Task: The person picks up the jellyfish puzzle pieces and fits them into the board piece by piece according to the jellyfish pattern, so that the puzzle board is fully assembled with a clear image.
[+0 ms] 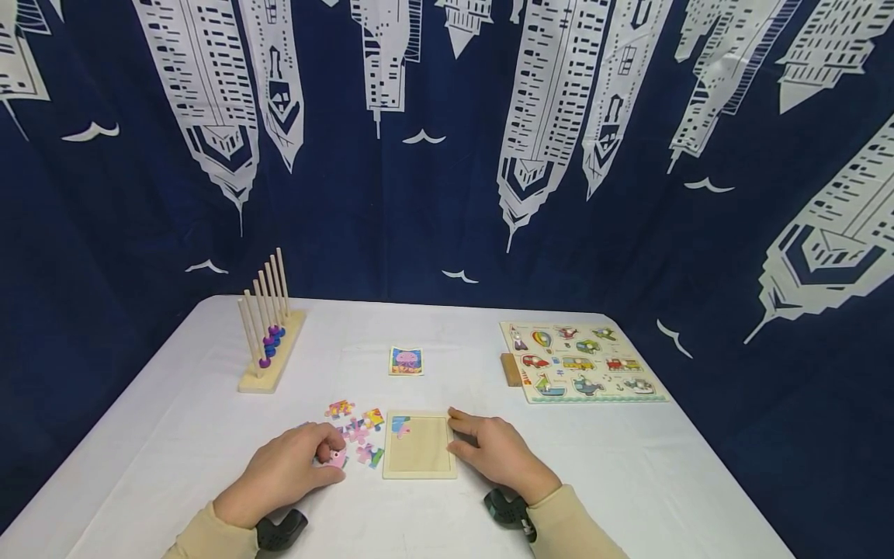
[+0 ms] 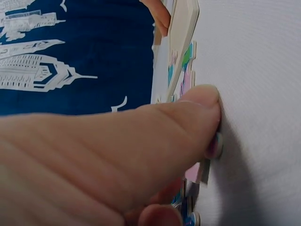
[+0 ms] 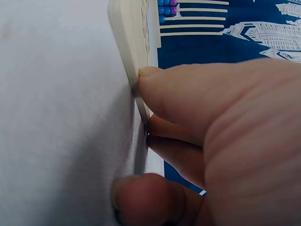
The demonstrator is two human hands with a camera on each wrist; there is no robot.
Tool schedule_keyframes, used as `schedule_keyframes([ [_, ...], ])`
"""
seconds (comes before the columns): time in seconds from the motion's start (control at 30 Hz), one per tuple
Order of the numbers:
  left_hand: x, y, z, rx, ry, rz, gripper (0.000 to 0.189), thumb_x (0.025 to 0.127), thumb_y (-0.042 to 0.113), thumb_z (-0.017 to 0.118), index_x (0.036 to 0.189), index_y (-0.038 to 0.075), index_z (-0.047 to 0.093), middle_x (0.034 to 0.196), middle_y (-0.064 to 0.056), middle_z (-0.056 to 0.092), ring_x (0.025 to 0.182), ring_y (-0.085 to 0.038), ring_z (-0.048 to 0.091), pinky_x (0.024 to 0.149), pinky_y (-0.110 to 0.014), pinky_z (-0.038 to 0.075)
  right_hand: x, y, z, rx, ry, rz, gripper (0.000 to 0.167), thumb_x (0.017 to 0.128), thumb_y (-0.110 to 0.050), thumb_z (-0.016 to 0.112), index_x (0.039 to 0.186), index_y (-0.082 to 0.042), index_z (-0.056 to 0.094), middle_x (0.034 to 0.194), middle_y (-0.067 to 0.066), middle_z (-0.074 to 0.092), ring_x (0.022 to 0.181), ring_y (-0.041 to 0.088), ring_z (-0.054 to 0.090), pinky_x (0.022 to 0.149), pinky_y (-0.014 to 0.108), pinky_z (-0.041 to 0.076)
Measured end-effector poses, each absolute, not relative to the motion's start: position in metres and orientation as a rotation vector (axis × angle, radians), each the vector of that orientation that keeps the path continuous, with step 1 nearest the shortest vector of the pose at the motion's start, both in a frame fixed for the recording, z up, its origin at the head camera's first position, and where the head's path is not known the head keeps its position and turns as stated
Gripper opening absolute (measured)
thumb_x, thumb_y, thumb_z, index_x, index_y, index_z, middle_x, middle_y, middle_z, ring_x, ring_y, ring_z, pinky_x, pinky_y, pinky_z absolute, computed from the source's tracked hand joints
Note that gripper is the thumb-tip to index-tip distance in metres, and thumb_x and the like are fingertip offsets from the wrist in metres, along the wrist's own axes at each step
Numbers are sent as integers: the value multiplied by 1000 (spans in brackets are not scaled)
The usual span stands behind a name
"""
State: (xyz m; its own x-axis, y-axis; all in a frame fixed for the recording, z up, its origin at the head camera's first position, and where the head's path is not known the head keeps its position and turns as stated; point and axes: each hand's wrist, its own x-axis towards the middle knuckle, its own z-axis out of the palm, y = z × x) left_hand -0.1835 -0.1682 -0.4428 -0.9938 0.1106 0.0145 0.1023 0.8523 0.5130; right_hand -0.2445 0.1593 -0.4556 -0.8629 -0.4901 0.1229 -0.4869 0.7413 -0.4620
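My left hand (image 1: 289,470) is bent over loose jigsaw pieces (image 1: 358,429) on the white table, its thumb and fingers around a pink jigsaw piece (image 1: 337,458). In the left wrist view the thumb (image 2: 188,113) hides much of that grip. Right of the pieces lies a square wooden puzzle tray (image 1: 419,460), with one blue-and-pink piece (image 1: 401,425) in its upper left corner. My right hand (image 1: 503,454) holds the tray's right side, the thumb on the edge and a finger at the far corner. In the right wrist view the thumb presses the tray's edge (image 3: 127,56).
Behind the tray lies a small picture card (image 1: 407,362). At the back left stands a wooden peg rack (image 1: 282,353) with purple and blue beads. A vehicle puzzle board (image 1: 583,365) rests at the back right, partly on a brown wooden block (image 1: 511,370).
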Motion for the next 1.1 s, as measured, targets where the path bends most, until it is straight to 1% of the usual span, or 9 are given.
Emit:
schedule_keyframes([
  [0.17, -183, -169, -443, 198, 3043, 839, 35, 72, 28, 95, 91, 30, 65, 83, 10, 54, 73, -9, 49, 63, -31, 40, -244, 159, -455, -831, 2922, -772, 45, 97, -29, 72, 135, -5, 67, 149, 4, 59, 135, 27, 58, 108, 49, 47],
  [0.33, -183, -168, -443, 214, 3071, 827, 38, 68, 29, 96, 89, 31, 65, 86, 14, 58, 78, -6, 54, 66, -33, 45, -243, 159, -454, -818, 2923, -775, 45, 97, -29, 72, 135, -6, 67, 148, 3, 59, 135, 27, 58, 108, 49, 47],
  [0.4, -184, -168, -442, 204, 3060, 824, 38, 68, 30, 97, 89, 30, 65, 84, 14, 59, 76, -7, 54, 65, -33, 44, -243, 159, -453, -811, 2923, -779, 45, 97, -29, 72, 135, -6, 67, 148, 3, 59, 135, 27, 58, 108, 49, 47],
  [0.53, -185, -168, -441, 183, 3047, 802, 38, 68, 32, 96, 96, 30, 71, 83, 12, 58, 72, -10, 50, 62, -33, 41, -243, 159, -453, -808, 2924, -784, 45, 97, -29, 72, 135, -5, 67, 148, 3, 59, 135, 27, 58, 108, 49, 47],
  [0.63, -185, -168, -440, 176, 3047, 807, 33, 71, 33, 95, 97, 31, 73, 81, 11, 57, 71, -11, 49, 61, -33, 39, -243, 159, -453, -812, 2923, -784, 45, 97, -29, 72, 135, -5, 67, 148, 3, 59, 135, 27, 58, 108, 49, 47],
  [0.73, -184, -167, -440, 176, 3062, 844, 24, 76, 31, 91, 89, 32, 71, 77, 11, 54, 67, -10, 48, 59, -30, 36, -243, 159, -453, -817, 2923, -783, 45, 97, -28, 72, 135, -5, 67, 148, 3, 59, 135, 27, 58, 108, 49, 47],
  [0.87, -184, -167, -441, 197, 3083, 915, 20, 83, 27, 86, 82, 33, 67, 72, 15, 53, 63, -7, 46, 57, -27, 35, -243, 159, -453, -820, 2921, -782, 45, 97, -28, 72, 136, -5, 67, 148, 4, 59, 135, 27, 58, 108, 49, 47],
  [1.0, -185, -169, -439, 229, 3038, 1044, 17, 86, 25, 83, 83, 32, 67, 71, 16, 56, 60, -6, 47, 56, -25, 37, -243, 159, -453, -816, 2915, -785, 46, 97, -29, 71, 136, -5, 66, 149, 4, 58, 136, 27, 57, 109, 49, 47],
  [1.1, -187, -169, -438, 230, 2966, 1213, 15, 88, 25, 83, 85, 29, 68, 75, 13, 61, 58, -7, 46, 54, -24, 37, -243, 159, -453, -814, 2913, -781, 46, 97, -29, 71, 136, -6, 66, 150, 4, 58, 136, 27, 57, 109, 49, 47],
])
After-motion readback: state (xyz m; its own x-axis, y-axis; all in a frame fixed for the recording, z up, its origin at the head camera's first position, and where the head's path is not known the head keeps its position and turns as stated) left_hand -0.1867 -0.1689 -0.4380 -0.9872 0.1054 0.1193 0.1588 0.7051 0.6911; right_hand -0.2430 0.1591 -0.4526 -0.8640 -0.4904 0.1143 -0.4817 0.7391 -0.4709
